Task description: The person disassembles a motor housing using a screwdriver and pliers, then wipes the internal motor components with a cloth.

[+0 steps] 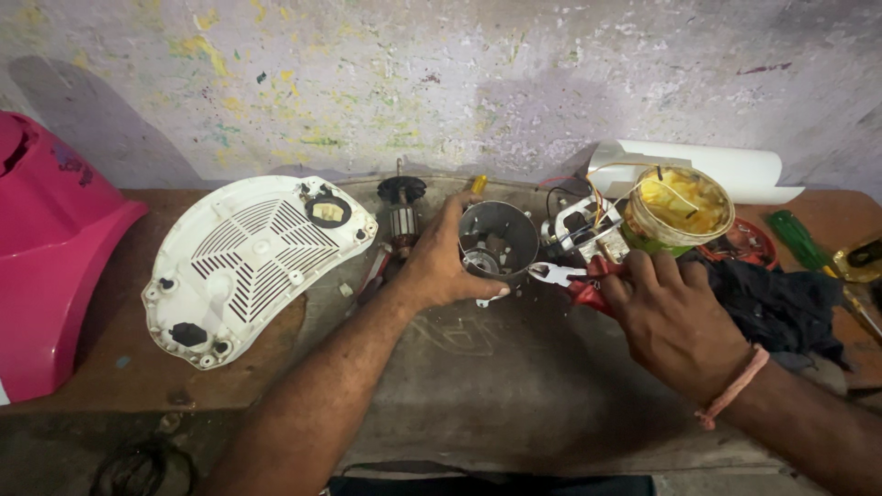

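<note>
My left hand (439, 262) grips a grey metal cylindrical housing (501, 241) that lies on its side on the workbench, its open end facing me. My right hand (675, 317) holds red-handled pliers (574, 278), whose metal jaws reach toward the rim of the housing. A thin cord bracelet circles my right wrist. Just left of my left hand stands a motor armature (401, 220) with copper windings.
A white vented plastic cover (253, 262) lies at the left beside a pink plastic body (46, 248). A yellow-filled tin (678, 209), a metal bracket with wires (581, 230), a dark cloth (781, 308), a green-handled screwdriver (799, 241) and a white roll (726, 167) crowd the right.
</note>
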